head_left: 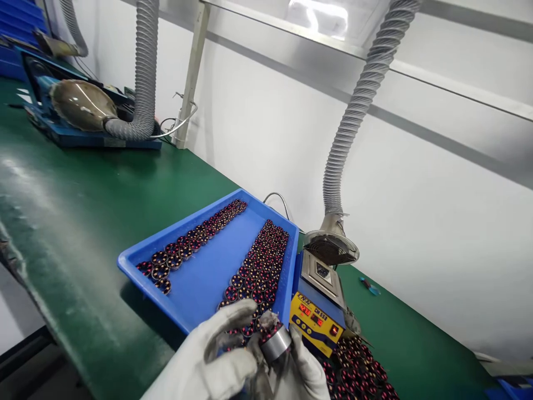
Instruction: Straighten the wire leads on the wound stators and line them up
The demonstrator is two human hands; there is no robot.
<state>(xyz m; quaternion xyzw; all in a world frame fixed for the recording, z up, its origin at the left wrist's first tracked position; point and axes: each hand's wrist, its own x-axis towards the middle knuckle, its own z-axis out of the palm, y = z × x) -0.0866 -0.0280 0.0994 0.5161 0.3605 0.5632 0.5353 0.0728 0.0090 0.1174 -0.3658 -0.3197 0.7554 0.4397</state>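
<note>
My right hand [306, 369], in a white glove with soiled fingertips, grips a small motor stator [276, 343] that has a silver metal ring and a dark, red-dotted end. The stator is tilted just above the near corner of a blue tray [179, 311]. Close by on its left, my left hand [212, 355], also gloved, curves with thumb and fingers apart and a gap between them. Rows of similar stators [258, 261] stand in the tray along its right side, and a narrower band [183, 247] of them lines the left side.
Right of the tray stands a yellow-fronted solder pot [316, 322] with red digits, under an extraction hood [333, 247] on a grey hose. A heap of stators [360, 369] lies before it. Blue-handled cutters [370, 286] and another hooded station [83, 105] sit on the green bench [104, 205].
</note>
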